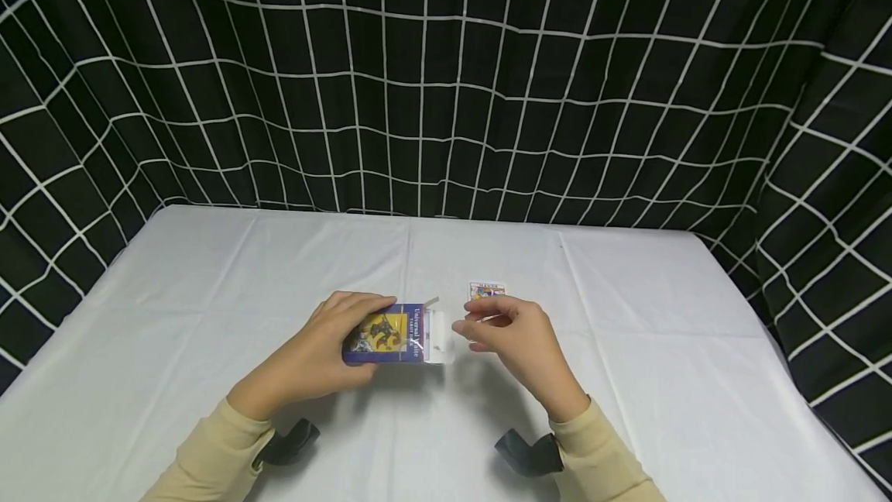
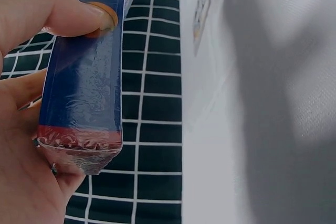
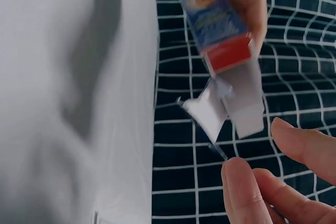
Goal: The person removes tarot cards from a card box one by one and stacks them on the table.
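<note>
My left hand grips a blue tarot card box above the table, thumb on one narrow side and fingers on the other. The box lies sideways, and its opened white end flap points toward my right hand. In the right wrist view, thumb and fingers of that hand stand apart just off the flaps, with nothing seen gripped between them. Clear wrap shows on the far end of the box in the left wrist view. A picture card lies on the table behind my right fingers, partly hidden.
A white cloth covers the table. Black curtains with a white grid hang behind it and along both sides. Dark wrist-worn pieces stick out from both sleeves above the cloth.
</note>
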Demonstrator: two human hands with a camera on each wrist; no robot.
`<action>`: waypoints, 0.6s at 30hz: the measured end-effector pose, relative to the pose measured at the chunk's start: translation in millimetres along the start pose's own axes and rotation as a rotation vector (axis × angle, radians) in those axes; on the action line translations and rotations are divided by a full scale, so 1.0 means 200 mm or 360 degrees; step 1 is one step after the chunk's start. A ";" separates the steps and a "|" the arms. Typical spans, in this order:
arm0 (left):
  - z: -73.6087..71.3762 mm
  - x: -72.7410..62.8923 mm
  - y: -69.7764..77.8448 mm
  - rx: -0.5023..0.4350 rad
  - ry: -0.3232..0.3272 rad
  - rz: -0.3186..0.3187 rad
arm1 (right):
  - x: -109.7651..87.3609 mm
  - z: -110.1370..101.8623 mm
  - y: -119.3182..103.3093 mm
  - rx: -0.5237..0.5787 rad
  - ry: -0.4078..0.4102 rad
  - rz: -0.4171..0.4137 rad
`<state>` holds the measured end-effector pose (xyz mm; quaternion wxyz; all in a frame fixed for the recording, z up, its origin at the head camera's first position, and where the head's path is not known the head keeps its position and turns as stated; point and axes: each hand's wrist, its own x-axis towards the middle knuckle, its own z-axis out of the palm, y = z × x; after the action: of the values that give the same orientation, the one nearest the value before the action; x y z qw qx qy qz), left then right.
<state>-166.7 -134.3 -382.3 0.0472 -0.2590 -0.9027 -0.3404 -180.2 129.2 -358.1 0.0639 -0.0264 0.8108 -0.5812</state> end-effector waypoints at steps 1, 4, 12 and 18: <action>0.00 0.00 0.00 -0.0001 0.0003 -0.0001 | -0.01 0.01 0.00 0.0004 -0.0009 0.0000; 0.01 0.00 0.00 -0.0005 0.0010 -0.0004 | -0.01 0.03 0.00 0.0050 -0.0047 -0.0006; 0.05 -0.04 -0.03 -0.0023 0.0014 0.0012 | -0.01 0.09 0.04 0.0106 -0.0120 0.0039; 0.06 -0.08 -0.04 -0.0036 0.0044 0.0052 | -0.01 0.11 0.05 0.0125 -0.0170 0.0056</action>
<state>-156.1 -137.9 -401.1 0.0623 -0.2694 -0.8937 -0.3534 -174.9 112.2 -375.3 0.1182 -0.0406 0.7832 -0.6091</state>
